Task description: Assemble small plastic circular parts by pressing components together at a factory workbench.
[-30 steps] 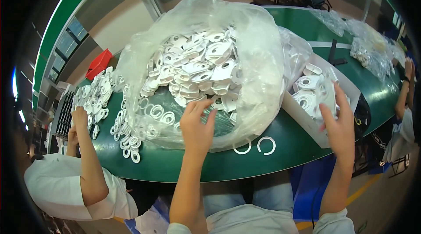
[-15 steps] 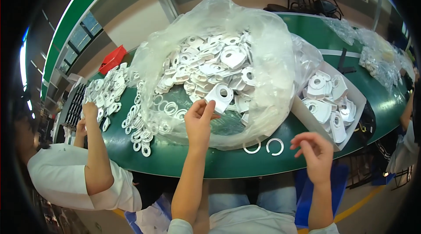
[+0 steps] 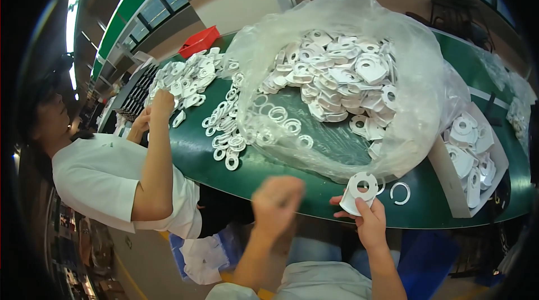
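Above the table's front edge, my right hand [image 3: 369, 220] grips a white plastic part [image 3: 353, 193] with a large round hole, its fingers beneath and thumb on the lower edge. My left hand [image 3: 278, 203] is to the left of it, smeared by motion, so its fingers cannot be made out. An open white ring [image 3: 400, 193] lies on the table to the right of the held part. Another ring is mostly hidden behind that part. Beyond my hands, a clear plastic bag [image 3: 418, 106] lies spread open with a heap of similar white parts [image 3: 342, 72] in it.
White rings [image 3: 224, 137] lie heaped left of the bag, with more white parts [image 3: 188, 78] beyond. A carton [image 3: 449, 182] of white parts stands at right. A red bin [image 3: 199, 41] sits far left. A co-worker [image 3: 112, 182] works at left along the green table [image 3: 208, 171].
The white part has passed from my left hand to my right hand, nearer the table edge. My left hand has drawn back from the bag. The view has turned leftward.
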Tool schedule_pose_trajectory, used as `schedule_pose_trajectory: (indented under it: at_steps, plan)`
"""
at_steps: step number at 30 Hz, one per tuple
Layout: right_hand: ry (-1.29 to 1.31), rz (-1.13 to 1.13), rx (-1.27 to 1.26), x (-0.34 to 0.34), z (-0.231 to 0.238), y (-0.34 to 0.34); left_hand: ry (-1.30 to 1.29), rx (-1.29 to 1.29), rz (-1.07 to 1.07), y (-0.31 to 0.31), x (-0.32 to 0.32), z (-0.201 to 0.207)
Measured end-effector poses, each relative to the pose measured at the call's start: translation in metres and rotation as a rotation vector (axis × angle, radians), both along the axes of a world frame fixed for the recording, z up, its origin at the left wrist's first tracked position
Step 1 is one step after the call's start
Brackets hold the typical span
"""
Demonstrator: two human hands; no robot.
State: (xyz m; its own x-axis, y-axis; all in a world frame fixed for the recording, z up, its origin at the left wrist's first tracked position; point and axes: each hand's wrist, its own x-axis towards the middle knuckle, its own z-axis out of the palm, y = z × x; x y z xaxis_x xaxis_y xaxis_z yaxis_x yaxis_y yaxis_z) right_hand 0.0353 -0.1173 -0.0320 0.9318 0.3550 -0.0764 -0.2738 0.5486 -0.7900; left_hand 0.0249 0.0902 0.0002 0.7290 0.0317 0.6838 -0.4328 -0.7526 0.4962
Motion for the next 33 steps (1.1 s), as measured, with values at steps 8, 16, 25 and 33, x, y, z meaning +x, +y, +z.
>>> schedule_pose_trajectory:
  at_steps: [8, 16, 25, 33]
  plan:
    - [-0.055, 0.112, -0.139, 0.001, -0.005, 0.001, 0.020, 0.288, 0.704, 0.137, 0.055, -0.021]
    - [-0.024, 0.135, -0.182, 0.003, 0.003, -0.002, -0.191, -0.086, 0.579, 0.086, 0.051, -0.006]
    - [-0.011, 0.180, -0.226, -0.003, 0.018, -0.008, 0.619, -1.178, -0.216, -0.065, -0.016, -0.008]
    - [-0.178, -0.079, -0.538, -0.012, 0.024, -0.008, 0.595, -1.199, -0.273, -0.070, -0.025, -0.013]
